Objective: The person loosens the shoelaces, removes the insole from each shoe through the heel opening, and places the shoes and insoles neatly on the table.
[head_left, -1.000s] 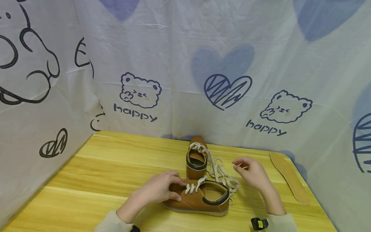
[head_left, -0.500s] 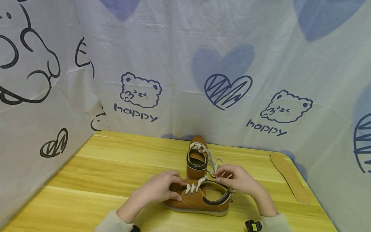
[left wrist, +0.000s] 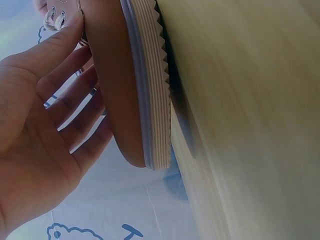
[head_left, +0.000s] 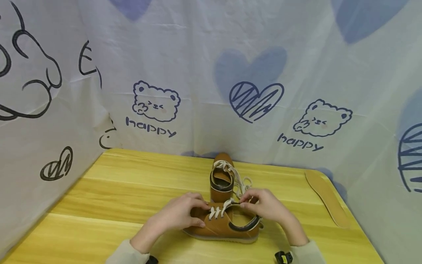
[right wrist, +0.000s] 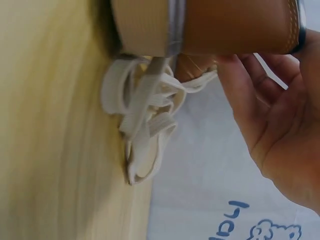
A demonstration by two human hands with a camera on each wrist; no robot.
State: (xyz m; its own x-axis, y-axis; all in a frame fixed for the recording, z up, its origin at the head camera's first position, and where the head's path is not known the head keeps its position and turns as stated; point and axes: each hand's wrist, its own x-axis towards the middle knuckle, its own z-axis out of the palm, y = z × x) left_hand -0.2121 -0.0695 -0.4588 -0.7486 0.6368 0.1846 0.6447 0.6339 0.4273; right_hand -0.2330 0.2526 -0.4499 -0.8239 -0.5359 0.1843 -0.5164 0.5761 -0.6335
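Observation:
A brown lace-up shoe [head_left: 219,230] lies upright on the table, toe to the left. Thumb and fingers of my left hand [head_left: 178,216] grip its front part from both sides; the left wrist view shows the brown upper [left wrist: 112,85] above a ridged sole [left wrist: 156,90]. Cream laces [head_left: 217,212] cross its front. With thumb and fingertips, my right hand [head_left: 265,206] pinches the far rim of the shoe opening beside the lace. Whether lace is caught too, I cannot tell. From the right wrist, loose cream laces [right wrist: 145,110] hang in loops behind the heel.
Just behind stands a second brown shoe [head_left: 221,195], toe toward the wall, its laces trailing right. A tan insole [head_left: 326,198] lies near the right edge of the yellow wooden table [head_left: 132,183]. A printed cloth [head_left: 197,73] encloses the back and sides.
My right hand has moved left, from above the loose laces to the far rim of the shoe opening. The left hand keeps its grip; the head view has shifted slightly.

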